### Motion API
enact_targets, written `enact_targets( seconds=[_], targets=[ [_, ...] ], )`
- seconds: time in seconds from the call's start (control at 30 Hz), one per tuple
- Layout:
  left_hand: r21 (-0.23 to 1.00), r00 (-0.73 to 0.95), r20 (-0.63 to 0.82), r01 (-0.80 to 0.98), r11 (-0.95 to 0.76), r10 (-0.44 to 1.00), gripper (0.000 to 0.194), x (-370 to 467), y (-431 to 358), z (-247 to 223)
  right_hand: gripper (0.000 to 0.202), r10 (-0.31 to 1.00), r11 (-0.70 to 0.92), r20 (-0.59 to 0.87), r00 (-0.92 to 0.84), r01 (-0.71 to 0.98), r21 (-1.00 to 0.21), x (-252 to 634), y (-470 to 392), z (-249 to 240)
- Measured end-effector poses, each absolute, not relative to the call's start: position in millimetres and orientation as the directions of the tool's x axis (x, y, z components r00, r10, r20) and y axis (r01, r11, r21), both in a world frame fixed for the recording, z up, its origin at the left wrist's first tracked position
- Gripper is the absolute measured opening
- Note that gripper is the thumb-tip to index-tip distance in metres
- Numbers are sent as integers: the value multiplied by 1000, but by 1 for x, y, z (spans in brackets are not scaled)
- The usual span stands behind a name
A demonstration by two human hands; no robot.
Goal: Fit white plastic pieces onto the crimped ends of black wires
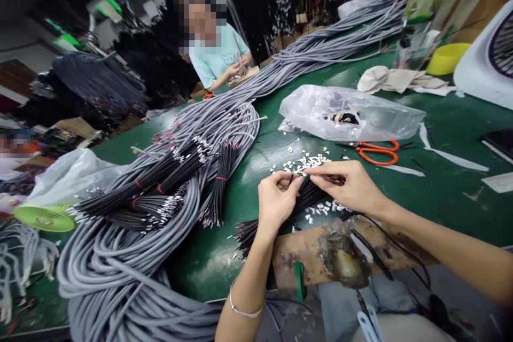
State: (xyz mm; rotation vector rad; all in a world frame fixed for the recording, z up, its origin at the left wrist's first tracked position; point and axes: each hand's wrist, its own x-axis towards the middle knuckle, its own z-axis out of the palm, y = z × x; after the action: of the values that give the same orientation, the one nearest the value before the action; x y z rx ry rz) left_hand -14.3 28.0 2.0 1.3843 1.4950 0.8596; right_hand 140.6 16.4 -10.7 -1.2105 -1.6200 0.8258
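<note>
My left hand (pixel 277 200) is closed in a pinch, with the thin dark tip of a black piece showing between thumb and forefinger. Close beside it, my right hand (pixel 352 184) pinches a short black cable (pixel 335 179). The fingertips of both hands nearly meet. Beneath them lies a bundle of black cables (pixel 306 196), whose cut ends (pixel 245 238) fan out left of my left wrist. Small white pieces (pixel 308 163) are scattered on the green table just beyond my fingers, and more lie below my right hand.
Thick grey cables (pixel 132 272) run across the table's left side, with banded black cable bundles (pixel 160 181) on top. Orange-handled scissors (pixel 379 152) and a clear plastic bag (pixel 348 112) lie beyond my right hand. A stained wooden board (pixel 288 259) sits nearest me. A person (pixel 218 56) works opposite.
</note>
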Motion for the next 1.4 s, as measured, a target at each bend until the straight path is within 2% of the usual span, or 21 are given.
enact_targets(
  seconds=[0.1,0.2,0.33,0.4,0.53,0.63,0.8,1.03,1.13,1.4],
  targets=[
    [927,-19,-138,351,136,990,14,-15,28,2,24,939,338,332,-93,431,-837,140,15,-12],
    [917,-43,-108,383,117,993,15,-15,28,1,35,921,356,378,-92,593,-722,142,15,-13],
    [897,-62,-57,435,78,996,17,-17,27,-2,32,898,349,434,-73,719,-601,145,14,-13],
    [893,-64,-46,445,70,997,16,-17,26,-3,32,887,353,457,-61,728,-588,146,14,-15],
    [900,-52,-50,431,68,997,16,-17,27,-3,31,903,359,428,-45,627,-691,146,15,-18],
    [904,-39,-52,423,64,998,16,-16,26,-2,26,892,406,443,-90,589,-698,145,13,-18],
    [886,-54,14,464,13,998,10,-13,25,2,36,852,410,510,-121,760,-504,143,9,-16],
    [872,-85,70,490,-19,994,10,-12,22,2,23,739,420,646,-192,881,-219,148,10,-15],
    [865,-88,66,502,-13,994,11,-12,22,2,22,719,433,659,-221,884,-177,149,10,-15],
    [873,-75,41,487,1,996,11,-13,23,2,23,706,479,658,-260,860,-175,150,8,-18]
  ],
)
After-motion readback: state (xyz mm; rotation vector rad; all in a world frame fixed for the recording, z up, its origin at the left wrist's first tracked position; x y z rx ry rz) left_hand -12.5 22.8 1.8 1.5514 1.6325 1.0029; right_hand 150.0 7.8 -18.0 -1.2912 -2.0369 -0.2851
